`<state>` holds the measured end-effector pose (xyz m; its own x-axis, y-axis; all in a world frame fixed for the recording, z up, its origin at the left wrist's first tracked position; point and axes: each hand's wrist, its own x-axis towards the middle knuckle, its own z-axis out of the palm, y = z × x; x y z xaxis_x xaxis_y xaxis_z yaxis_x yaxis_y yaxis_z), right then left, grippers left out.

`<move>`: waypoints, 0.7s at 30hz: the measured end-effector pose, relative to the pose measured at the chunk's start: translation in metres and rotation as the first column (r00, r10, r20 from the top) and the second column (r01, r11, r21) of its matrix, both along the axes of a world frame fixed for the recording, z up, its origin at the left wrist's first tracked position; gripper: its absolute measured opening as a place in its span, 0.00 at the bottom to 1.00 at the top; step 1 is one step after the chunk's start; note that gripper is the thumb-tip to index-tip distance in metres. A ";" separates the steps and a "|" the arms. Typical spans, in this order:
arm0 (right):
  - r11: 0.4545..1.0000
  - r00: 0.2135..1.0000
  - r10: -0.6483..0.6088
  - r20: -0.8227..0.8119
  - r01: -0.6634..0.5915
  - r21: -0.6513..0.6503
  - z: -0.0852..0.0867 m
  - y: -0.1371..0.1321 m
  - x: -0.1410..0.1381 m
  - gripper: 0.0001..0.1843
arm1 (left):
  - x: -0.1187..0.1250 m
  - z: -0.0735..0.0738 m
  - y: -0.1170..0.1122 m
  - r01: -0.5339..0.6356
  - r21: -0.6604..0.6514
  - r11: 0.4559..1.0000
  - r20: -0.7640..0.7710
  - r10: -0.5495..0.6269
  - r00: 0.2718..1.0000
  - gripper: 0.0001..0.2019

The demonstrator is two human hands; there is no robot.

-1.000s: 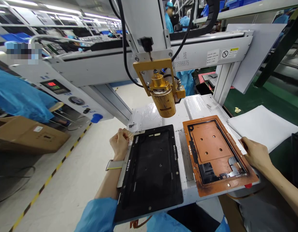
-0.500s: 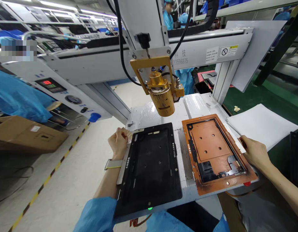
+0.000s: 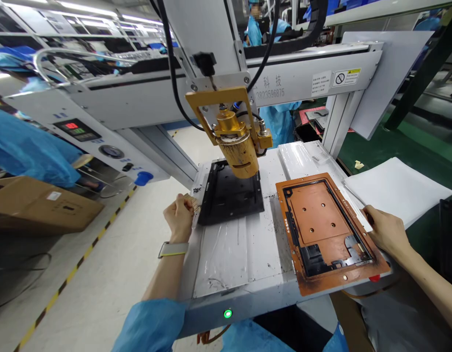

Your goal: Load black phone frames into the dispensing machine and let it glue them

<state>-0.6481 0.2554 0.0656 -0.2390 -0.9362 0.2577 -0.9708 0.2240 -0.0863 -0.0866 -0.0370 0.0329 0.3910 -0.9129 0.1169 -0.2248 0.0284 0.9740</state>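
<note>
While the machine head works, the left hand [image 3: 180, 215] rests at the left edge of the white machine bed [image 3: 244, 249], closed into a loose fist around what looks like a small brush [image 3: 193, 202] with pale bristles; only its tip shows. Just beside this hand, the black tray [image 3: 231, 193] sits far back on the bed, under the golden dispensing head [image 3: 240, 151]. It seems wise to keep the fist and the bristles outside the tray's path, because the head hangs very near above the tray. At the front of the bed a green light [image 3: 227, 313] is lit.

To the right, the orange fixture [image 3: 330, 230] lies on its own lane, near the front edge. The right hand [image 3: 385, 232] lies on its right rim, fingers curled downward; I cannot tell if it grips the rim or only touches it. A light, steady hold is probably best here, so the fixture stays square. Further right there are white sheets [image 3: 398, 188].
</note>
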 end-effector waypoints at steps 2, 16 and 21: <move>1.000 1.000 0.004 -0.004 -0.004 -0.001 -0.001 0.000 -0.001 0.16 | -0.003 0.003 0.002 -0.019 0.021 1.000 -0.099 0.021 0.995 0.23; 0.999 1.000 -0.002 -0.025 0.003 0.039 0.004 0.000 0.001 0.17 | -0.004 0.001 0.001 -0.014 -0.001 1.000 -0.123 0.014 0.992 0.24; 0.999 0.999 -0.013 -0.033 0.014 0.043 0.005 0.000 0.004 0.16 | -0.001 -0.002 -0.001 -0.012 -0.010 1.000 -0.126 0.011 0.992 0.24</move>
